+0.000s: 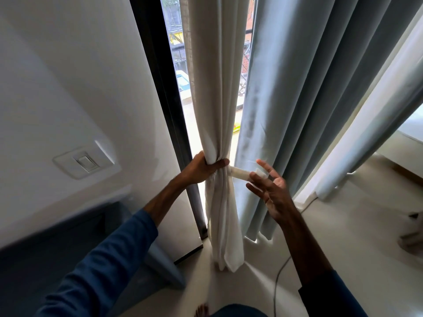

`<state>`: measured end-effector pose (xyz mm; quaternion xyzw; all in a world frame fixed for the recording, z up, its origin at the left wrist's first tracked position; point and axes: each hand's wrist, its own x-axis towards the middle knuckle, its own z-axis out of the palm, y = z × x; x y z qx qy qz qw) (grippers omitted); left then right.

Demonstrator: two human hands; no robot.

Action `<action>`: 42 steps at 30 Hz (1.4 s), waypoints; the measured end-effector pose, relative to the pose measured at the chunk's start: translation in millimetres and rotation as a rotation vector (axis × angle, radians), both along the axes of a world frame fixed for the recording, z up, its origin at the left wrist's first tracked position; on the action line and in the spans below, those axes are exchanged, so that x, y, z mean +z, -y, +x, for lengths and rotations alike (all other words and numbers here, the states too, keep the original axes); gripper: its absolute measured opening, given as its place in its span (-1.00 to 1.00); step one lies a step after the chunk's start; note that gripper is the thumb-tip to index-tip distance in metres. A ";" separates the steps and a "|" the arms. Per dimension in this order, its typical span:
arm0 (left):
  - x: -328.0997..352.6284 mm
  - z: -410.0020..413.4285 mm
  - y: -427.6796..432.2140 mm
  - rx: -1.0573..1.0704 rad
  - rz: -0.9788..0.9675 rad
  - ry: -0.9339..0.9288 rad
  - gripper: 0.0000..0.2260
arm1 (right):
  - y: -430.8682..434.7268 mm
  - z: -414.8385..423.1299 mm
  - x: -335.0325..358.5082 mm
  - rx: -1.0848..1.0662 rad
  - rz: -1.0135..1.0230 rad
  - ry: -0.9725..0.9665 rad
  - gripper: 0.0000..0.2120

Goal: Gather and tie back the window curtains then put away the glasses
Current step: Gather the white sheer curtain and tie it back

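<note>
White curtain (216, 88) hangs bunched beside the right edge of the window frame (164, 99), its hem on the floor (343, 225) near the frame's bottom corner. My left hand (203, 167) is clenched round the gathered folds. The tie-back band (240, 173) runs from the bunch to my right hand (272, 191), whose fingers are spread; I cannot tell whether they pinch its end. I'd draw the band snug round all folds just under my left fist. Room is narrow: the grey curtain (297, 99) hangs just beside on the right, and 1 cable (281, 271) trails across the floor. No glasses in view.
</note>
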<state>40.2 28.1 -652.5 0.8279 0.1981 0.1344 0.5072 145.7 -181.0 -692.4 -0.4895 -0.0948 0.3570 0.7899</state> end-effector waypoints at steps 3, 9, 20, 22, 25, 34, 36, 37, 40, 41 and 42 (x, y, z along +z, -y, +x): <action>-3.2 4.1 -1.2 0.114 0.053 0.012 -0.76 | 3.5 -16.5 0.7 -0.102 -0.040 0.047 -0.36; 6.5 14.9 1.4 0.141 0.231 -0.323 -0.22 | -13.6 -66.4 -2.7 -0.120 -0.086 0.458 -0.49; -1.5 10.7 -8.4 -0.038 0.233 -0.438 -0.29 | -59.6 -90.2 -41.3 0.193 -0.259 0.881 -0.69; -3.3 5.7 -12.3 -0.093 0.279 -0.447 -0.45 | -59.1 -83.4 -41.7 0.424 -0.282 0.939 -0.61; -0.8 -5.4 -13.6 -0.118 0.283 -0.427 -0.50 | -50.9 -70.8 -38.1 0.727 -0.320 1.003 -0.59; -2.2 -21.3 -26.5 -0.225 0.315 -0.394 -0.59 | -36.2 -21.4 -27.3 0.038 -0.566 0.775 -0.72; -0.1 -22.5 -24.3 -0.249 0.320 -0.382 -0.61 | -43.5 -18.5 -19.9 0.098 -0.518 0.820 -0.53; 0.0 -22.6 -23.3 -0.261 0.325 -0.376 -0.63 | -48.8 -18.7 -15.8 0.153 -0.469 0.819 -0.44; 1.5 -24.7 -19.6 -0.291 0.344 -0.376 -0.65 | -63.9 -25.1 -9.5 0.223 -0.359 0.868 -0.53; 1.8 -26.2 -19.5 -0.291 0.349 -0.378 -0.64 | -66.9 -28.0 -9.2 0.199 -0.346 0.908 -0.59; 2.8 -27.5 -19.6 -0.289 0.364 -0.370 -0.63 | -68.5 -30.3 -9.4 0.165 -0.350 0.945 -0.63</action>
